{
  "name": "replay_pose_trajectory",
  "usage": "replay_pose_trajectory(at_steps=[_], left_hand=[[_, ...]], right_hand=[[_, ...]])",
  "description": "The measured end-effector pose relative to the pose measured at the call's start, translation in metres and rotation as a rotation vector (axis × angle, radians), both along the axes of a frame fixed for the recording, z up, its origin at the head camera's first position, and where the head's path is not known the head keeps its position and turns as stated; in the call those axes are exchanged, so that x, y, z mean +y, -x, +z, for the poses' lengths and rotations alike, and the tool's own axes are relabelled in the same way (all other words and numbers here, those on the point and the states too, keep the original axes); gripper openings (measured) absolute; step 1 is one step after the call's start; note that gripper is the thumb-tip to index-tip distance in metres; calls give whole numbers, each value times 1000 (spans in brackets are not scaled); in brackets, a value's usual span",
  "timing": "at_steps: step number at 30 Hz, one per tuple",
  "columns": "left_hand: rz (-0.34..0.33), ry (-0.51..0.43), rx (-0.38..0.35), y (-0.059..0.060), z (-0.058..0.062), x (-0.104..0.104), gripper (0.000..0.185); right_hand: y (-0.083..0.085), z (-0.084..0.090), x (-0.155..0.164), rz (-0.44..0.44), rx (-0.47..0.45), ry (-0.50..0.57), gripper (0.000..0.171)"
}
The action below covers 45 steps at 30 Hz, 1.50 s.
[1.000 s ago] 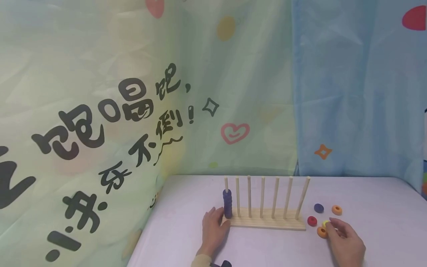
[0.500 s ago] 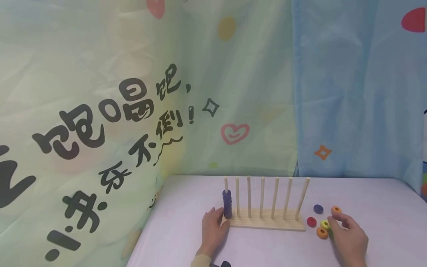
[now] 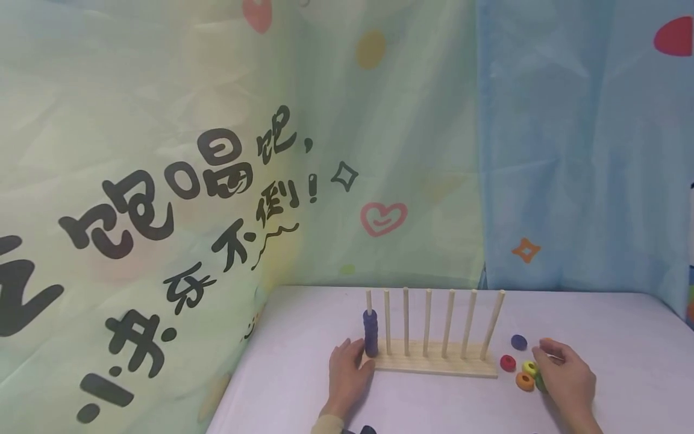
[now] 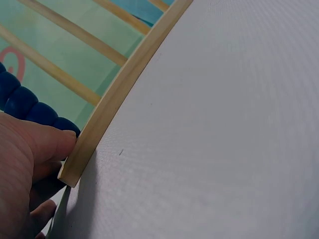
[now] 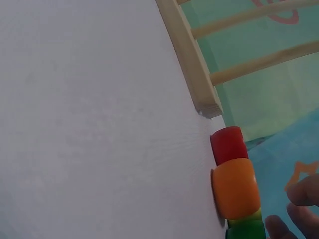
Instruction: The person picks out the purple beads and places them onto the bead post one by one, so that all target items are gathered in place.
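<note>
A wooden base (image 3: 434, 364) carries a row of upright pegs; several dark blue beads (image 3: 371, 334) are stacked on its leftmost peg. My left hand (image 3: 347, 375) grips the base's left end, thumb beside the lowest bead in the left wrist view. Right of the base, my right hand (image 3: 570, 378) hovers over loose beads, fingers bent and slightly apart, with no bead visible between them. Nearest it are a yellow bead (image 3: 529, 367), a green bead (image 3: 540, 383) partly covered by the hand, and an orange bead (image 3: 525, 381). Another orange bead behind the fingers is almost hidden.
A red bead (image 3: 508, 363) and a loose blue bead (image 3: 518, 342) lie between the base and my right hand. The pale tabletop (image 3: 434, 404) meets printed curtains (image 3: 390, 181) at the back and left.
My right hand has drawn back from the yellow bead toward the rear orange bead, which its fingers now mostly cover. A green bead has come into view. My left hand stays put.
</note>
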<state>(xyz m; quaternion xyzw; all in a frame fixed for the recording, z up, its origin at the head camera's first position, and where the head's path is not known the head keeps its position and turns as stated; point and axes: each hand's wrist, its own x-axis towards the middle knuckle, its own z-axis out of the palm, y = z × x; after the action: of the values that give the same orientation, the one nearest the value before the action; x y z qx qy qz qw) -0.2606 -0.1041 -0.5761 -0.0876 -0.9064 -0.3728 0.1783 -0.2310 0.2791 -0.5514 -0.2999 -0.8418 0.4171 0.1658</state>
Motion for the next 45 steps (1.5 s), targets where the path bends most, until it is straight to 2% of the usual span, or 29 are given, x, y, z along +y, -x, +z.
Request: replay_pose_trajectory(at_steps=[5,15,20,28,35,45], left_hand=[[4,6,0,0,-1,0,40],[8,4,-19,0,-2,1,41],[5,7,-59,-1,-2,0,42],[4,5,-3,-1,-1,1,40],[7,3,-29,-1,2,0,40],[6,6,-36,-1,2,0,40]], right_hand=[[6,-3,2,43,-56,9,48],[17,-2,4,142,-164,-54,57],[20,-3,4,173,-165,-99,60],[27,-3,3,196,-207,-124,58],[33,-6,3,184,-212,-166,54],[28,-2,1,182,-192,-137,56]])
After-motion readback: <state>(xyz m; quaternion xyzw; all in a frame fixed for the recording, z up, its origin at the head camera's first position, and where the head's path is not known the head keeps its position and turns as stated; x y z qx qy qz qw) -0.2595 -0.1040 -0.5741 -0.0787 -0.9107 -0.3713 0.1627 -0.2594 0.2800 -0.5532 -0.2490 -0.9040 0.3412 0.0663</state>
